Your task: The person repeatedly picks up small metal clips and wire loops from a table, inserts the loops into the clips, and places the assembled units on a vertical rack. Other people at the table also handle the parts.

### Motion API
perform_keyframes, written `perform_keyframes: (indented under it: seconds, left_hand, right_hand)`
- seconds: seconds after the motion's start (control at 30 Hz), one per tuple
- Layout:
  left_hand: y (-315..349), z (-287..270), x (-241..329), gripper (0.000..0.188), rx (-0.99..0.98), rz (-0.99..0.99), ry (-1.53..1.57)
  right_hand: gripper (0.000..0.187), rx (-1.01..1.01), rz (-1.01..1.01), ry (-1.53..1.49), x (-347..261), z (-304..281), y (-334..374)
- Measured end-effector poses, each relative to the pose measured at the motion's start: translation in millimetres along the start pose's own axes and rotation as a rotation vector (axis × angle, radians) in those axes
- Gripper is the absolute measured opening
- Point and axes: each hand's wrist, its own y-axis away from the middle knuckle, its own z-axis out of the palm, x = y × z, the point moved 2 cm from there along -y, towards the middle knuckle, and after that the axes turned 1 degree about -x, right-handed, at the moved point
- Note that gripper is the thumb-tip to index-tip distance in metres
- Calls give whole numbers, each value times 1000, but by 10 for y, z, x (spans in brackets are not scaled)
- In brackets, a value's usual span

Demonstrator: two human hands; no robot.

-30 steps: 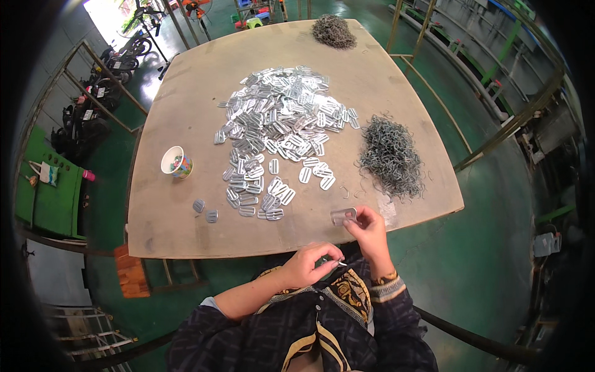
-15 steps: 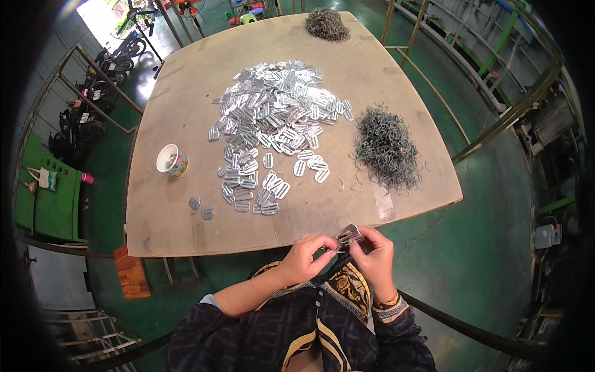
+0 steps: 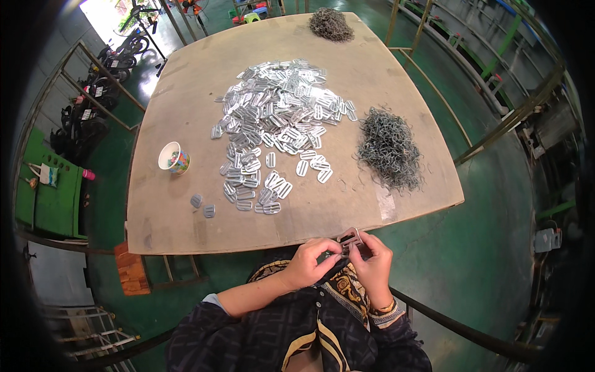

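Just past the table's near edge, my right hand pinches a metal slide buckle between thumb and fingers. The buckle is tilted, and its slots show in part. My left hand is closed in a pinch against the buckle's lower left side; what lies between its fingertips is too small to make out. Ahead of my hands, a large heap of silvery slotted slide buckles spreads over the middle of the table. To its right lies a pile of dark bent wire hooks.
A patterned paper cup with small bits inside stands on the table at the left. Two loose buckles lie near the front edge. Another wire pile sits at the far edge. A wooden stool is below left.
The buckle has turned upward a little in my right fingers, showing more of its frame. My left fingertips have closed in beside it. The view has shifted slightly.
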Motion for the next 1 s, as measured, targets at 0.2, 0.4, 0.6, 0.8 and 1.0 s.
perform_keyframes:
  seconds: [0.2, 0.4, 0.6, 0.8, 1.0]
  left_hand:
    - [-18, -9, 0, 13, -19, -57, -26]
    - [-27, -38, -20, 13, -41, -22, -2]
    - [-135, -162, -84, 13, -271, -29, 126]
    - [-834, -695, -593, 19, -167, -228, -97]
    - [-1753, -1040, -1302, 38, 242, 46, -963]
  right_hand:
    - [31, 13, 30, -37, 43, 2, 33]
    - [31, 7, 15, -22, -16, 2, 66]
    - [29, -5, -30, 1, -71, -32, 107]
    - [26, 14, -48, 37, -61, -91, 136]
    - [26, -9, -35, 40, -88, -88, 151]
